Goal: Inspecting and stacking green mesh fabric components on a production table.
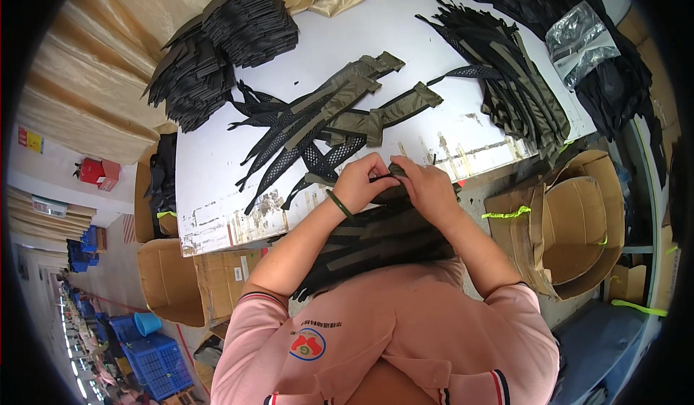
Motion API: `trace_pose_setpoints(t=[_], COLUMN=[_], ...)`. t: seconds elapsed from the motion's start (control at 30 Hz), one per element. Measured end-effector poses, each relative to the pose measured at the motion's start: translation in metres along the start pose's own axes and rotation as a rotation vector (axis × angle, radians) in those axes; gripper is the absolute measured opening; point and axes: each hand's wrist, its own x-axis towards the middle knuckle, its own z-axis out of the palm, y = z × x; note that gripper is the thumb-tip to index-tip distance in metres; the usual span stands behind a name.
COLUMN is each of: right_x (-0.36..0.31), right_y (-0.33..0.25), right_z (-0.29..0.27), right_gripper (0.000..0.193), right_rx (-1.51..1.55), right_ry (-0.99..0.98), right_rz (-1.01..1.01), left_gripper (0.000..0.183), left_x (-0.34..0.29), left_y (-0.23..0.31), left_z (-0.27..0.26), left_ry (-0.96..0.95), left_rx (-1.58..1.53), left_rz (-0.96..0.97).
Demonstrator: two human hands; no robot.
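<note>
My left hand [359,181] and my right hand [428,188] come close together at the front edge of the white table [347,32]. Thumbs and fingers of both pinch an olive and black fabric strap [391,197], partly hidden by the hands. More dark straps [383,237] lie across my lap below it. Just beyond my hands, several olive straps with black mesh ends [354,105] overlap loosely on the table. To the right sits a thick bundle of similar straps [517,79]. A dark bangle is on my left wrist.
Stacks of flat black pieces [249,25] stand at the back left. A clear plastic bag [582,43] lies on black fabric [629,87] at the far right. Open cardboard boxes [170,278] flank me, another box [578,220] on the right. Blue crates [155,358] stand lower left.
</note>
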Motion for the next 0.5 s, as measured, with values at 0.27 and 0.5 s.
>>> trace_pose_setpoints(t=[0.27, 0.5], right_x=[0.02, -0.002], right_y=[0.004, 0.03], right_z=[-0.008, 0.019], right_gripper=[0.008, 0.018], right_rx=[-0.017, 1.192], right_ry=[0.193, -0.152], right_rz=[-0.197, 0.717], left_gripper=[0.024, 0.023], left_x=[-0.02, -0.031], left_y=[0.002, 0.004], left_z=[0.014, 0.015], left_ry=[0.044, 0.08], left_rx=[0.179, 0.296], left_rz=[0.325, 0.543])
